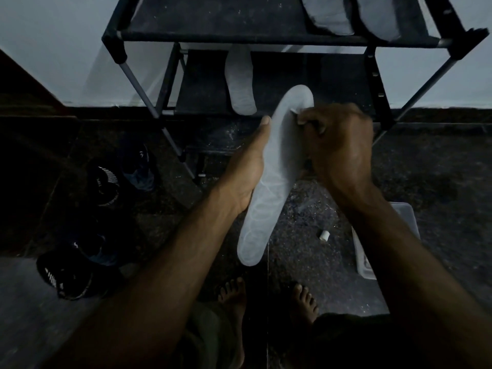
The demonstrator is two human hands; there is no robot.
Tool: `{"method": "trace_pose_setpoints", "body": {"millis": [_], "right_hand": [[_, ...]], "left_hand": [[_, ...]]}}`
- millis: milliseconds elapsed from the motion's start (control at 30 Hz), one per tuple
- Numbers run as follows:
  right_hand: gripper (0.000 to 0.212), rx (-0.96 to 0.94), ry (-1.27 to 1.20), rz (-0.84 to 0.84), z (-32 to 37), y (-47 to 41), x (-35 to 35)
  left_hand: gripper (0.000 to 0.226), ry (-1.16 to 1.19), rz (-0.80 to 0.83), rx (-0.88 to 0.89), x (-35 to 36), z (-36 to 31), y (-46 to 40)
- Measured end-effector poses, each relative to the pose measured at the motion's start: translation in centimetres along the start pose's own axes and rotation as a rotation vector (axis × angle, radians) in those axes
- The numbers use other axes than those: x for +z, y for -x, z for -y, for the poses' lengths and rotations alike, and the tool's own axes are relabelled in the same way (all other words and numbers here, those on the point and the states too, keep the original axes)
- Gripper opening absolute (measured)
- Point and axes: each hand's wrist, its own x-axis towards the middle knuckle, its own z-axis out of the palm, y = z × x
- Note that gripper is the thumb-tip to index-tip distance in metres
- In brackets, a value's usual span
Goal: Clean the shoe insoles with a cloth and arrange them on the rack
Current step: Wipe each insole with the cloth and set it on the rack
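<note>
A long pale insole (277, 169) is held up in front of the black shoe rack (239, 38). My left hand (246, 169) holds it along its left edge, thumb up near the middle. My right hand (338, 145) is curled in a fist against the insole's upper right side, with a small bit of white cloth (295, 111) showing at the fingers. Another insole (239, 81) lies on the rack's lower shelf. Two more insoles (330, 14) (378, 17) lie on the top shelf at the right.
Dark shoes (66, 272) (106, 182) (138, 166) lie on the floor at the left. A pale plastic box (367, 257) stands on the floor at the right, with a small white object (324, 235) beside it. My bare feet (234, 299) are below.
</note>
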Motion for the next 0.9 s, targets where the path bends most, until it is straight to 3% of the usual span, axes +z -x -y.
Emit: {"method": "trace_pose_setpoints", "body": {"millis": [100,233,300,367,533,767,900], "right_hand": [[0.019,-0.013,-0.013,-0.022,0.4,0.0,0.0],[0.024,-0.172,-0.043,0.066,2.4,0.4,0.9],[0.023,-0.206,-0.011,0.062,2.4,0.5,1.1],[0.022,-0.183,0.033,0.025,1.7,0.4,0.9],[0.018,-0.059,0.076,-0.076,-1.3,-0.3,-0.2],[0.016,-0.207,0.022,-0.031,1.3,0.3,0.5],[0.018,-0.128,0.080,-0.069,-0.7,-0.1,0.1]], "left_hand": [[0.053,0.002,0.005,-0.006,0.2,-0.1,0.1],[0.048,0.008,-0.033,0.057,-0.3,-0.3,0.0],[0.056,0.031,0.002,0.054,-0.5,-0.1,-0.1],[0.064,0.009,0.031,0.017,-0.6,0.2,-0.2],[0.051,-0.056,0.075,-0.030,0.1,0.2,0.4],[0.054,-0.066,0.036,-0.018,-0.5,-0.1,0.4],[0.064,-0.098,0.045,-0.014,-0.2,0.5,0.3]]}}
